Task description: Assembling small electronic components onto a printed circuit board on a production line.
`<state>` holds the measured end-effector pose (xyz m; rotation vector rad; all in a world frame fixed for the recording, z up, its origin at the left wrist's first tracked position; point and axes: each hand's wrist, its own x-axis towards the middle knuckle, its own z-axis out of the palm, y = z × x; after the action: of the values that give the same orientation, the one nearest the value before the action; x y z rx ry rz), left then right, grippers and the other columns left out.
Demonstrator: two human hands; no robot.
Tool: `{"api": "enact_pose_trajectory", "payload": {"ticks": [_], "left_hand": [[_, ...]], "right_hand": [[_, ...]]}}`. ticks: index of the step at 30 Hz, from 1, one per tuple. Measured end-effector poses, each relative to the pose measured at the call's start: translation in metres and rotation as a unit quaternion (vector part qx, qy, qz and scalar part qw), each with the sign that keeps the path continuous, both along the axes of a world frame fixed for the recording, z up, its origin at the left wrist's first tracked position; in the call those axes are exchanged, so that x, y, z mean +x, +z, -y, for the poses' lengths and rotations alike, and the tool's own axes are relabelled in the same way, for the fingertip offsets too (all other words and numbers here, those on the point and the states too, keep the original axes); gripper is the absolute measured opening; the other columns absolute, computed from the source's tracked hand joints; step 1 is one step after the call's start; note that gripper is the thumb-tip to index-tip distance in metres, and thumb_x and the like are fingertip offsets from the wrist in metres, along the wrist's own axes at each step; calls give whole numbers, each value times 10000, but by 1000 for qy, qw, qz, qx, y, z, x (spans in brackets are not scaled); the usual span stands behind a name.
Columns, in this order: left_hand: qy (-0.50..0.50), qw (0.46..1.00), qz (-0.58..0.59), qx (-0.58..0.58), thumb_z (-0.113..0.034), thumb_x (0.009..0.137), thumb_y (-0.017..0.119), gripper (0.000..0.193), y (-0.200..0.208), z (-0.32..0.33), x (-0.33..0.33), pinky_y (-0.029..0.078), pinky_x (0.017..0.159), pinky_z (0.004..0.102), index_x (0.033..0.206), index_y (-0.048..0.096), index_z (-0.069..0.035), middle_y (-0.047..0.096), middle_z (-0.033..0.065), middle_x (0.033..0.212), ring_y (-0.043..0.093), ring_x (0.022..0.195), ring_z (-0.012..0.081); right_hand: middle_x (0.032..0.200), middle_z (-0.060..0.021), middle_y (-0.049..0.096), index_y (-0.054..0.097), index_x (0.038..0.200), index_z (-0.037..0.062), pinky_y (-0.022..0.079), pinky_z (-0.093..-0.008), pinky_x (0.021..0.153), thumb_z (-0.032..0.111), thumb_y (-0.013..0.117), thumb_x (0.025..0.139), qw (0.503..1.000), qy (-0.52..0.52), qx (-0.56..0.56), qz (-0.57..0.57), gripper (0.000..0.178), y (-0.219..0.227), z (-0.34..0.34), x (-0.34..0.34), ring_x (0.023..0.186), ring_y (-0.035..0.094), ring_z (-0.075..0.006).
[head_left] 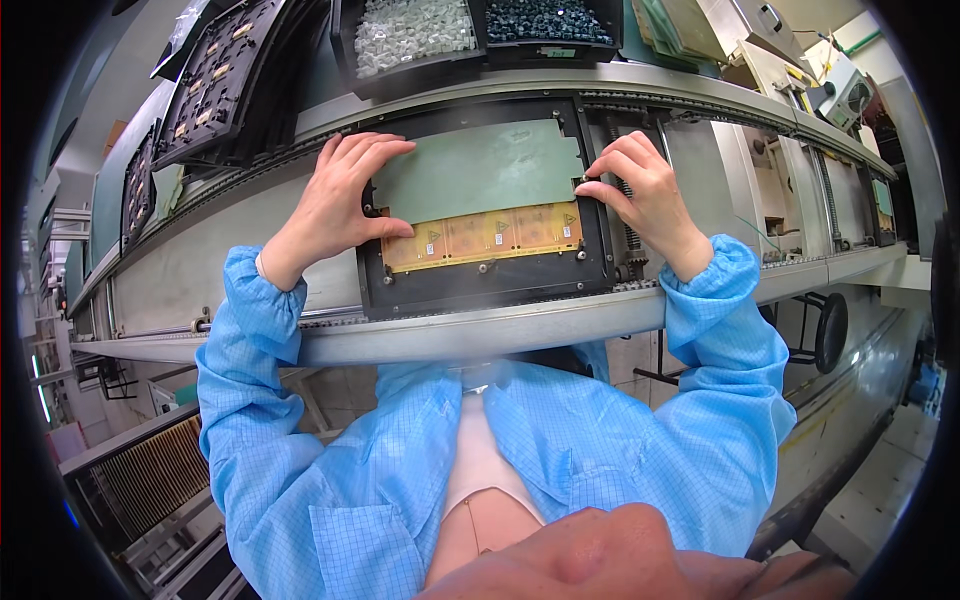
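- The conveyor line [480,345], with metal rails and chains, is the largest thing; it crosses in front of the person from left to right.
- The black frame [530,287] lies across this line, between the person's two hands, with small metal screws along its near side.
- Two dark bins [410,82] stand beyond the frame, on the far side of the rail; the left one is filled with white parts [415,35], the right one with dark blue parts [550,20].
- The green sheet [480,165] lies flat in the frame and covers its far part. Its left edge is beside the left hand [335,200], and its right edge is close to the right hand [648,195].
- The yellow board [480,240] shows as a strip on the near side of the green sheet, and is partly hidden under it.
- The left hand is spread wide and not clenched: its fingers reach the sheet's far left corner, while the thumb lies over the board's left end.
- The right hand is bent, with thumb and index finger coming together at a small clip [581,183] on the frame's right side; whether they grasp it firmly, I cannot tell.
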<state>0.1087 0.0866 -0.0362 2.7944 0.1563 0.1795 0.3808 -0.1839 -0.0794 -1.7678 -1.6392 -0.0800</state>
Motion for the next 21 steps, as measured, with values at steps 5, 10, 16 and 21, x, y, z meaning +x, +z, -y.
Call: {"api": "enact_pose_trajectory", "payload": {"ticks": [5, 10, 16, 21], "left_hand": [[-3, 1000, 7, -5, -450, 635, 898, 892, -2, -2, 0, 286, 1163, 608, 1385, 530, -137, 562, 93, 1390, 480, 1342, 333], [-9, 1000, 27, 11, -374, 608, 923, 886, -3, -1, 1, 353, 1153, 476, 1366, 561, -94, 587, 106, 1372, 511, 1311, 327], [-24, 999, 42, 0, -422, 676, 893, 817, -9, -1, 6, 347, 1131, 509, 1361, 561, -126, 580, 109, 1358, 499, 1313, 324], [48, 990, 134, 13, -359, 783, 855, 635, -23, -1, -3, 462, 1021, 434, 1299, 599, -92, 645, 101, 1208, 596, 1175, 278]], "right_hand": [[862, -96, 626, 677, 843, 23, 502, -389, 732, 208, 833, 794, 1000, -14, 9, 4, 246, -4, -3, -2, 843, 594, -281], [856, -102, 633, 693, 885, 11, 502, -371, 731, 195, 771, 880, 998, -11, -16, -65, 200, 0, 2, -1, 823, 603, -273], [881, -109, 663, 701, 937, 12, 514, -367, 736, 168, 715, 928, 995, -8, -46, -89, 157, 3, 11, 3, 839, 623, -271], [916, -119, 677, 707, 913, 25, 532, -389, 762, 150, 767, 864, 1000, -1, 4, -28, 147, 27, 6, -29, 877, 635, -308]]}}
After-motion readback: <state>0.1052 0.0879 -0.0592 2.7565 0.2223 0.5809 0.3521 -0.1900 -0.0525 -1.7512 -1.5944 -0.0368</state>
